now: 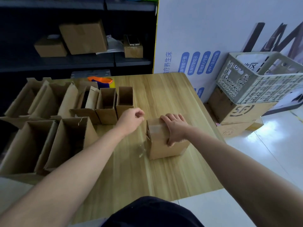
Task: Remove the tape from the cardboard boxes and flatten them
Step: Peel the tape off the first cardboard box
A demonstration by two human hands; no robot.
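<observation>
My right hand (175,128) spans and grips the taped box (165,149), pinning it to the bench (164,92). Just left of it, my left hand (131,119) is curled as if pinching; whether it holds the loose tape (143,149) I cannot tell. Peel low along the seam, box held still.

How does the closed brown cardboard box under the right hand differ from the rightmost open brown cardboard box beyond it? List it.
The closed brown cardboard box is taped shut; the open brown cardboard box shows its inside. The right hand grips the closed box, not the open box. The closed box stands alone; the open box adjoins another. Both stand upright.
</observation>
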